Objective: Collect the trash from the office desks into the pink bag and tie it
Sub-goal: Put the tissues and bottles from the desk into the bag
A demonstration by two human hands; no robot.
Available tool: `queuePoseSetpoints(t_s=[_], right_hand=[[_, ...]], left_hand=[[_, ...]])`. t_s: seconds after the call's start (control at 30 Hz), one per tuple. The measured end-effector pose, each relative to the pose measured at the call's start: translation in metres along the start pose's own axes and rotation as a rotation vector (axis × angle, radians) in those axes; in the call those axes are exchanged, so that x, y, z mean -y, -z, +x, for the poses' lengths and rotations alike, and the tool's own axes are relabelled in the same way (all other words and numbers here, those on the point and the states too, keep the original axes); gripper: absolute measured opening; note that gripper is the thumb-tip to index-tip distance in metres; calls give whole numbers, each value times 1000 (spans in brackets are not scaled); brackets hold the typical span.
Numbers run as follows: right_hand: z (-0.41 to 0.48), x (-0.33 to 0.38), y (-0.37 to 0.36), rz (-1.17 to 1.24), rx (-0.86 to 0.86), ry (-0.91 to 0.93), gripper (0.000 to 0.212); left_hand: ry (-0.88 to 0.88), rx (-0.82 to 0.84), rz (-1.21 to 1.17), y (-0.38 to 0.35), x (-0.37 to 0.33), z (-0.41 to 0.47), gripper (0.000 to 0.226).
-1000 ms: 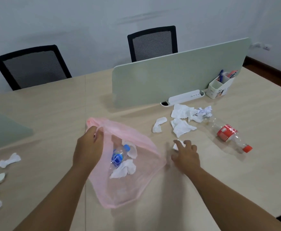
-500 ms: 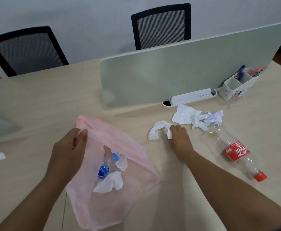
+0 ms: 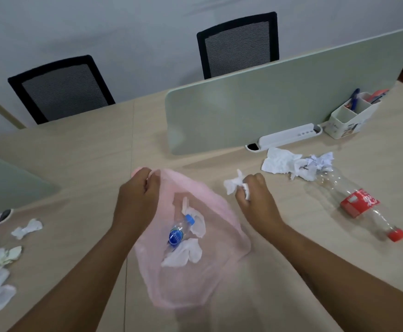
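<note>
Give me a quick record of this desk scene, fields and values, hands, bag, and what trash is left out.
left hand: grips rim of pink bag
right hand: closed on white tissue
in bag: small bottle, tissues
still on desk, right: crumpled paper, cola bottle
still on desk, left: more tissues
bag tied: no

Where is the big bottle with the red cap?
The big bottle lies on the desk at right, beyond the right hand, near the crumpled papers.
</note>
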State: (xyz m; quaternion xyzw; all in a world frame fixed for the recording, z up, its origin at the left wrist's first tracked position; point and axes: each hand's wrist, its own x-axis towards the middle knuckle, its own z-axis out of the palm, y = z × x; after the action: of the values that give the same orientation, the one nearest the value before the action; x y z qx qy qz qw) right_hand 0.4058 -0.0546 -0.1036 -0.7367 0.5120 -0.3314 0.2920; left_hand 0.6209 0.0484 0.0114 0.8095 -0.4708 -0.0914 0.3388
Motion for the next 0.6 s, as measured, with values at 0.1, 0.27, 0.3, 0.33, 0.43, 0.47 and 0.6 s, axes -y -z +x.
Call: queuePoseSetpoints(t_s=[0.1,0.27,0.3,0.33,0.43,0.47,0.6], right_hand=[[-60,51,7,79,115,202,23],[-86,106,-42,67,410,174,41],[-80,108,-53,81,479,114,68],[-76,108,-62,94,535,35,93],[-83,91,-71,118,558,-148,114],[-90,83,-66,107,566,-162,103],[-104,47,-12,124,549,-244,30]], left_hand=[[-4,4,-58,6,-9,-5,38],[-38,22,-175,28,-18,-24,33],[-54,26,-184,31,-17,-28,32],[-68,32,-189,35,-17,-33,32],[-67,45,-219,43,-10,-45,33],[-54,49,-222,43,-7,-48,33],[-55,80,-237,32,0,-56,34]])
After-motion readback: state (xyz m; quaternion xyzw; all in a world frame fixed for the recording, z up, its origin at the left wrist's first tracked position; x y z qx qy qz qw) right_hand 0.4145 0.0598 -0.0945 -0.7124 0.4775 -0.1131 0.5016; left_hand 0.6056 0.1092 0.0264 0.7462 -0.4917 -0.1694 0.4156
